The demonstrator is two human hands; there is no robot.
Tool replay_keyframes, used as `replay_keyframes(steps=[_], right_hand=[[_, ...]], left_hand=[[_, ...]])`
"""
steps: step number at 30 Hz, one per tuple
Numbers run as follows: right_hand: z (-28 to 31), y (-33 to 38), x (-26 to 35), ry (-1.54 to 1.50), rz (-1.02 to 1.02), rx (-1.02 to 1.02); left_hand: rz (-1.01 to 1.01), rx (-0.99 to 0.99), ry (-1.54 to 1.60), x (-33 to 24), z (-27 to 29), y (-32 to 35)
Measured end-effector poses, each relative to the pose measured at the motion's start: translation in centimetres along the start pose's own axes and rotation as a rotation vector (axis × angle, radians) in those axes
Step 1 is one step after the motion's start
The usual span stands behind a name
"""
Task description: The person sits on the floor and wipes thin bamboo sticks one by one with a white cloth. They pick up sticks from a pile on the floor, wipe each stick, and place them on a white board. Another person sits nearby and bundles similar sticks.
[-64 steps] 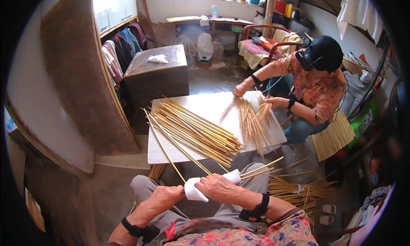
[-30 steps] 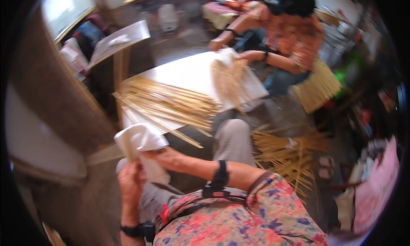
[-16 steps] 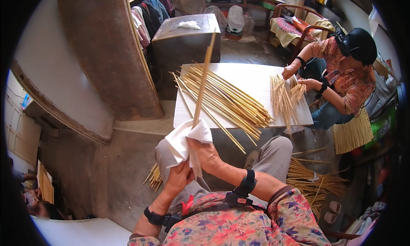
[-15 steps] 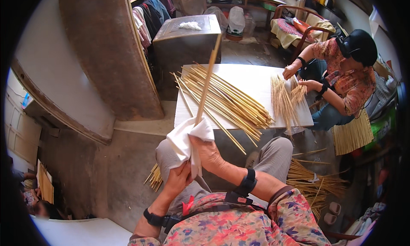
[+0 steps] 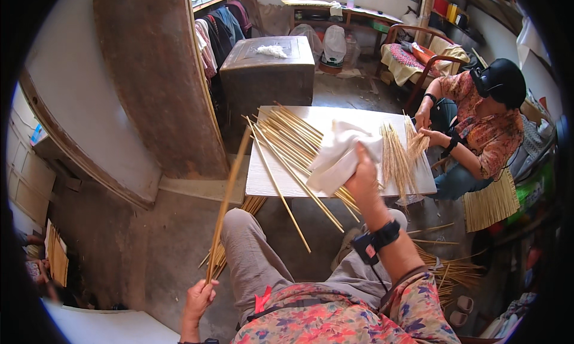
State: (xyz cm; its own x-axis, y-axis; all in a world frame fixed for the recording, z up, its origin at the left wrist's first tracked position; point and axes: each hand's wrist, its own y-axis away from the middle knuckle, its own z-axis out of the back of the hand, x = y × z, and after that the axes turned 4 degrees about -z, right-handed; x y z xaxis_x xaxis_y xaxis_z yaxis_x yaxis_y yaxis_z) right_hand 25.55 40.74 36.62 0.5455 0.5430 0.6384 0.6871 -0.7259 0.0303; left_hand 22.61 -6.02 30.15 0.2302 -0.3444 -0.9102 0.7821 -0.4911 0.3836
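White cloth (image 5: 342, 158) and stalk (image 5: 226, 206) are now parted — previously gathered together between both hands. Left hand (image 5: 199, 299) grips the tilted, uncovered stalk beside the left knee (image 5: 240, 227); right hand (image 5: 363, 182) clutches the cloth above the white board (image 5: 259, 179) — wiping contact is broken.

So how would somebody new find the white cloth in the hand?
Find the white table in the middle. In front of the golden stalks on it, the person's right hand holds the white cloth. Unlike the straight, thin stalks and flat table, it is crumpled in folds.
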Motion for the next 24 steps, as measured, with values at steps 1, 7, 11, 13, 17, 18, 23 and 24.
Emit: replay_keyframes(steps=[1,7,11,13,17,18,23,24], right_hand=[[-0.4,1.4,-1.0,0.007,-0.083,0.045],[0.0,8.2,-8.1,0.007,-0.496,0.072],[-0.9,10.7,-9.5,0.052,-0.55,0.183],[-1.3,11.4,-10.5,0.084,-0.485,0.13],[-2.1,11.5,-11.5,0.151,-0.413,0.067],[-2.0,11.4,-12.0,0.169,-0.409,0.042],[-1.6,10.4,-13.2,0.174,-0.381,0.125],[-2.0,10.4,-13.0,0.139,-0.419,0.155]], left_hand=[[-0.042,-0.02,0.012,-0.4,-1.1,-0.9],[-0.218,0.081,0.137,-5.2,-7.0,-5.6],[-0.38,0.119,-0.09,-6.6,-10.1,-7.2],[-0.65,0.068,-0.418,-6.6,-11.4,-7.8],[-0.665,0.074,-0.523,-6.5,-13.1,-7.5],[-0.666,0.094,-0.489,-6.2,-13.2,-7.5],[-0.11,0.321,0.113,-7.1,-11.6,-7.0],[-0.073,0.355,0.233,-6.2,-10.6,-7.4]])
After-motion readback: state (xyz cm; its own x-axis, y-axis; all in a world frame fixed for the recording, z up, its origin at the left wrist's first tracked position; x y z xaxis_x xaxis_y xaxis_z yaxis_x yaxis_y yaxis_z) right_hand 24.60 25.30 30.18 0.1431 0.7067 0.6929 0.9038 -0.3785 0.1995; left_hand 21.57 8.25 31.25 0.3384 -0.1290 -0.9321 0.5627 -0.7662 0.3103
